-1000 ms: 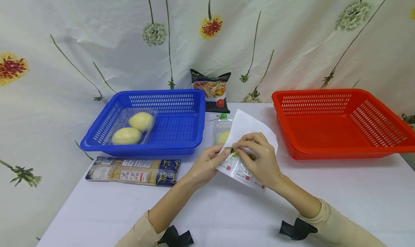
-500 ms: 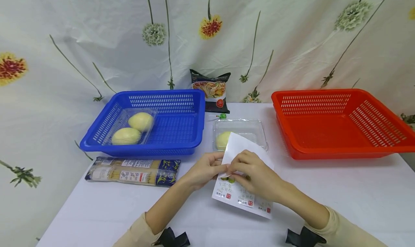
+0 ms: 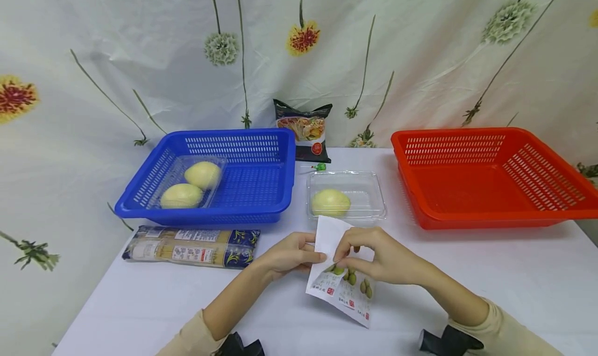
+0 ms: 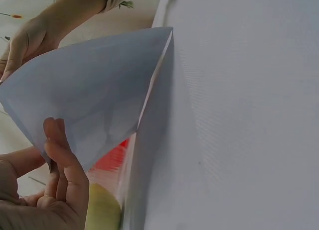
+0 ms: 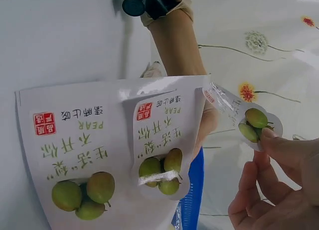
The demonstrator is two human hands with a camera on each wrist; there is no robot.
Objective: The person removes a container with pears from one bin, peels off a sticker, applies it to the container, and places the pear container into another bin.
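Observation:
In the head view my left hand [image 3: 294,252] pinches the left edge of a white sheet of pear stickers [image 3: 341,299], tilted above the table. The left wrist view shows the thumb and fingers of that left hand [image 4: 55,180] on either side of the sheet's edge, by its plain back [image 4: 99,85]. My right hand [image 3: 374,257] pinches the pear end of one sticker [image 5: 256,120] between thumb and finger. That sticker is lifted and curled off the sheet, its lettered end still at the sheet's edge. Flat on the sheet lie other pear stickers [image 5: 82,160].
Behind the sheet sits a clear plastic box [image 3: 366,190] with one pale yellow melon [image 3: 330,203]. A blue basket [image 3: 252,210] holds a boxed pair of melons [image 3: 182,196]. Around stand a red basket [image 3: 467,190], a noodle packet [image 3: 303,130], a long pasta bag [image 3: 191,247] and a small green item [image 3: 320,167].
Both hands have brought the sheet down nearer the person, uncovering the clear box and its melon. The right hand has pulled the sticker's pear end up from the sheet.

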